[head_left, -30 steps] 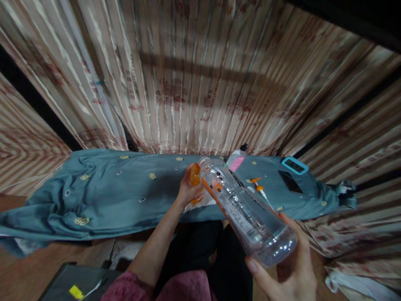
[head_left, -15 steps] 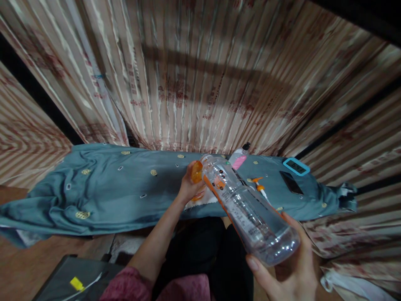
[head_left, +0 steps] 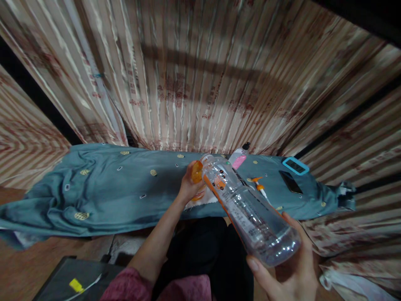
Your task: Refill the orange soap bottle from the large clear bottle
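My right hand (head_left: 291,267) grips a large clear plastic bottle (head_left: 250,213) near its base, thumb below and fingers behind. This bottle has orange and black print and lies tilted, its neck pointing to the upper left. My left hand (head_left: 187,186) is wrapped round a smaller orange, see-through bottle (head_left: 197,172), which stands over a white cloth (head_left: 205,198). The clear bottle's mouth is at the orange bottle's top; the exact contact is hard to see. Just right of the clear bottle lies an orange and white pump head (head_left: 259,187).
Behind stands a clear bottle with pink label and black top (head_left: 239,159). A phone (head_left: 290,182) and a blue-framed digital clock (head_left: 295,166) lie at right on the green patterned cloth (head_left: 109,188). Pleated curtains (head_left: 188,83) enclose the table. A yellow tag (head_left: 76,285) lies lower left.
Both hands and both held bottles stay almost in place. The view has shifted very slightly. The digits on the clock no longer show clearly.
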`<state>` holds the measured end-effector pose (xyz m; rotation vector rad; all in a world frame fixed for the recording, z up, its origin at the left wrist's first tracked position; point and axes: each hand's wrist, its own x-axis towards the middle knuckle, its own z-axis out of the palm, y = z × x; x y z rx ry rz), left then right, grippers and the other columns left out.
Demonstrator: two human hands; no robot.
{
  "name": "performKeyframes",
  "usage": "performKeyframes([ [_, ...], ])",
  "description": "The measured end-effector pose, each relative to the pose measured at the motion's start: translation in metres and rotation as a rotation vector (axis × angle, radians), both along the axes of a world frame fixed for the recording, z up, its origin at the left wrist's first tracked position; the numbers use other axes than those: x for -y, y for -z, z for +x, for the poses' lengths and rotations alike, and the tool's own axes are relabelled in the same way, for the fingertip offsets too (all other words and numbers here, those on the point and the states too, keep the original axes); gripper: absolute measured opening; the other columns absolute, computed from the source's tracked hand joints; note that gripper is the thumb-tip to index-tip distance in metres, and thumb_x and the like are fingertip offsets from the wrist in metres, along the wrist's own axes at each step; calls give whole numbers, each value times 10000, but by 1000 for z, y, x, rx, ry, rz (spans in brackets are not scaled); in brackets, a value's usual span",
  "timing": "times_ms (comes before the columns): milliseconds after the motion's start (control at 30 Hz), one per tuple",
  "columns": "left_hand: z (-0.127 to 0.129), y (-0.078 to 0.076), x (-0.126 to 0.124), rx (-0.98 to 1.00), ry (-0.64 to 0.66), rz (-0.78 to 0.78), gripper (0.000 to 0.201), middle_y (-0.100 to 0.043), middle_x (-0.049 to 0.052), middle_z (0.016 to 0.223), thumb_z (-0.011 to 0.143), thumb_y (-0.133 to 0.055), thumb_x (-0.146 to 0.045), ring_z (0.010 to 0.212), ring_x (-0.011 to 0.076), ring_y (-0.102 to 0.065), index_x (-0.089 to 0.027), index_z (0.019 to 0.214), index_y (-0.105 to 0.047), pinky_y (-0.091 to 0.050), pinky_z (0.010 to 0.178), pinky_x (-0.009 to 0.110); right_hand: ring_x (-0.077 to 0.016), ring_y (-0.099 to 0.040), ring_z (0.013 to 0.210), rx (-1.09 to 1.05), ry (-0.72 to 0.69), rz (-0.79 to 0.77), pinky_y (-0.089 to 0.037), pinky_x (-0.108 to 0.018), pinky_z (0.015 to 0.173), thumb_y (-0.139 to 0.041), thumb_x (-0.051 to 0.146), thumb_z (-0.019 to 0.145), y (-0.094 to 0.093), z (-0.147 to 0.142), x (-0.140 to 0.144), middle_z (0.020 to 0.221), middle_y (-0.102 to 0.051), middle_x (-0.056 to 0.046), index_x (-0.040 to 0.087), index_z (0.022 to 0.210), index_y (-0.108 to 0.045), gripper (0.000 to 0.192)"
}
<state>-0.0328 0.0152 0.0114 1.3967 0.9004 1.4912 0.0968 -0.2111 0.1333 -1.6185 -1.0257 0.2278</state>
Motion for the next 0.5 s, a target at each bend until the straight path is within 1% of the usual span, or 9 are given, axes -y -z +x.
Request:
performKeyframes([
  [100, 0, -1, 0, 1, 3, 2, 710, -634, 70, 1223, 627, -823, -331, 1132, 240, -634, -228, 1239, -478, -505, 1026, 417, -307, -492, 1227, 12, -7, 1, -465, -352, 823, -782, 596, 603, 0, 1, 0, 1417, -463, -171, 133, 1411, -409, 1003],
  [200, 0, -1, 0, 3, 8, 10, 705, -642, 66, 1209, 630, -826, -340, 1102, 235, -646, -234, 1235, -479, -523, 997, 416, -292, -527, 1175, -45, -22, -6, -454, -365, 861, -798, 571, 598, 1, 1, 0, 1403, -475, -158, 173, 1420, -397, 997],
  [267, 0, 0, 0, 1, 9, 11, 707, -645, 62, 1206, 630, -829, -347, 1092, 232, -649, -241, 1235, -478, -532, 981, 410, -283, -548, 1141, -55, -26, -19, -465, -361, 844, -794, 572, 606, 2, 1, 0, 1407, -472, -151, 191, 1428, -386, 993],
  [400, -1, 1, 1, 8, 15, 7, 714, -636, 65, 1221, 631, -827, -364, 1109, 235, -643, -245, 1240, -474, -526, 992, 411, -299, -502, 1220, 9, -31, -3, -488, -328, 776, -778, 596, 622, 3, 2, 0, 1463, -420, -145, 184, 1421, -396, 977],
  [500, -1, 1, 1, 20, 18, 2, 721, -633, 71, 1227, 624, -833, -368, 1122, 244, -639, -242, 1242, -483, -515, 1012, 421, -306, -465, 1268, 32, -35, 20, -471, -332, 797, -785, 582, 623, 4, 5, 0, 1459, -429, -139, 181, 1415, -410, 963],
])
